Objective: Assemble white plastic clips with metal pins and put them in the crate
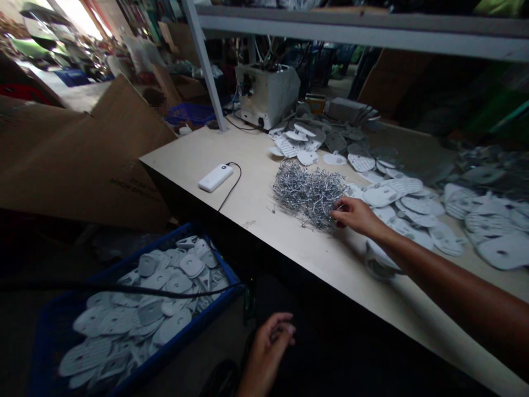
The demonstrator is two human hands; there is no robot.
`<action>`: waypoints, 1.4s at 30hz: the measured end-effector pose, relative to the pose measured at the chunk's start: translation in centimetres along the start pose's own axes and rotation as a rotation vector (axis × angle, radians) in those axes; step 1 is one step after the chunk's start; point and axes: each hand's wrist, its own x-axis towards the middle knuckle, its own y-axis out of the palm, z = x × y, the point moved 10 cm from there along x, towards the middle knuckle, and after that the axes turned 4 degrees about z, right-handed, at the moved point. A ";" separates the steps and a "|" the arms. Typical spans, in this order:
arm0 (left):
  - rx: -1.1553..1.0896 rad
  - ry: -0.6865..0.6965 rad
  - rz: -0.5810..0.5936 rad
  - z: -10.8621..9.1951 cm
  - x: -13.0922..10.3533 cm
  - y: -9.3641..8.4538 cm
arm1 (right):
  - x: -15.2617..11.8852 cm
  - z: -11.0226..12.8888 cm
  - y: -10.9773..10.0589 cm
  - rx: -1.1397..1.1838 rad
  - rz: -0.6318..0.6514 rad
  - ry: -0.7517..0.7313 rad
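Note:
At the right edge of a tangled pile of small metal wire springs [308,190], my right hand [353,214] has its fingertips closed in a pinch on the wires. How many it grips is hidden. Below the table edge hangs my left hand [268,347], loosely curled, a gap between thumb and forefinger and nothing visible in it. Flat white plastic parts [397,193] with rounded ends lie heaped just beyond and right of my right hand. Under my right forearm sits another white part [378,259], partly covered.
A blue crate [144,259] full of similar white parts stands left of my left hand. On the table [264,226] rest a white power bank [215,177] with a black cable and, farther back, a machine [266,94]. Cardboard [82,160] leans left; a shelf [355,36] spans overhead.

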 end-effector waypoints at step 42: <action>0.104 0.038 0.083 -4.4 -0.9 -0.1 | -2.9 -0.2 -2.7 -0.427 0.020 -0.046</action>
